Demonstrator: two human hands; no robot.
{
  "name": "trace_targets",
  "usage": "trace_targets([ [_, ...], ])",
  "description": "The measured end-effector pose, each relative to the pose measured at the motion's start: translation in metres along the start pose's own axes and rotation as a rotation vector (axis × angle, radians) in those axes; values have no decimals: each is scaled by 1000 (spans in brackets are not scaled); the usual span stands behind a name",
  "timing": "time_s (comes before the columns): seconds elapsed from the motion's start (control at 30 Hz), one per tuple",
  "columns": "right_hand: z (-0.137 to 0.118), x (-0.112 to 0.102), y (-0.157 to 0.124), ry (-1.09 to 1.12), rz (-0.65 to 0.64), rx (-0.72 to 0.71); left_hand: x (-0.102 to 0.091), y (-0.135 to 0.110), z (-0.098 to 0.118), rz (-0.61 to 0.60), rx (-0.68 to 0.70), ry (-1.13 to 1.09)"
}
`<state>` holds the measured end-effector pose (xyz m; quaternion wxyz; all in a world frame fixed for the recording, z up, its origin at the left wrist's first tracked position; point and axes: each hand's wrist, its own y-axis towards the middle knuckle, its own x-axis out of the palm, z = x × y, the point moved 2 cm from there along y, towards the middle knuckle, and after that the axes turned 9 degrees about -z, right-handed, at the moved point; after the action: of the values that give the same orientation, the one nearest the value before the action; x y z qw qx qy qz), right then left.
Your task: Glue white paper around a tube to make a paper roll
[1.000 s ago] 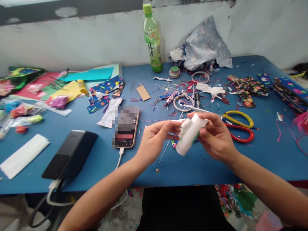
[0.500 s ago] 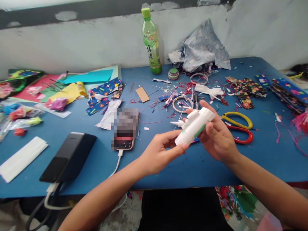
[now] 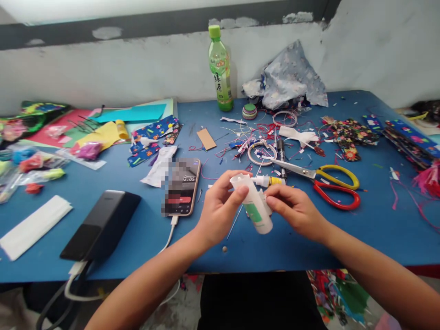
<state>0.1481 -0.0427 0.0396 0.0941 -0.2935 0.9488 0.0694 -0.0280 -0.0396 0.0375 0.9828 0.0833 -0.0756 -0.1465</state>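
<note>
Over the front of the table, a whitish translucent tube with a green label (image 3: 253, 208) is tilted between my two hands. My left hand (image 3: 220, 208) is closed around its upper end, thumb across the near side. The fingers of my right hand (image 3: 298, 208) pinch a small whitish piece at the tube's right side; I cannot make out what that piece is. Just behind my hands lies a small white bottle with a yellow label (image 3: 271, 181). Scissors with yellow and red handles (image 3: 321, 178) rest to the right, blades pointing left.
A green tea bottle (image 3: 222, 75) stands by the wall. Thread scraps, tape rolls (image 3: 261, 152) and a black marker (image 3: 281, 153) lie mid-table. A charging phone (image 3: 187, 188) and a black power bank (image 3: 103, 224) are on the left. Patterned fabric strips (image 3: 347, 130) lie on the right.
The tube has been turned so that it slants the other way, its green label facing me. My left hand has moved up to its top end, and my right hand has dropped to its side.
</note>
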Motion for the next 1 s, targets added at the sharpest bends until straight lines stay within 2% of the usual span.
trace_targets([
  [0.1, -1, 4, -2, -160, -23, -53, 0, 0, -6, -31, -53, -38],
  [0.23, -3, 2, -4, -312, 109, -148, 6, -4, -16, -145, -202, -69],
  [0.3, -3, 2, -3, -326, 71, -144, 10, -6, -19, -202, -250, -77],
  [0.4, -2, 6, -1, -281, -70, -66, 15, -9, -20, -249, -261, -8],
  [0.53, -1, 9, -1, -219, -149, 10, 18, -10, -18, -310, -270, 86],
  [0.73, 3, 12, -1, -94, -174, 112, 17, -11, -19, -298, -253, 172],
  [1.0, 6, 18, 2, 107, -187, 105, 17, -15, -20, -266, -265, 186],
])
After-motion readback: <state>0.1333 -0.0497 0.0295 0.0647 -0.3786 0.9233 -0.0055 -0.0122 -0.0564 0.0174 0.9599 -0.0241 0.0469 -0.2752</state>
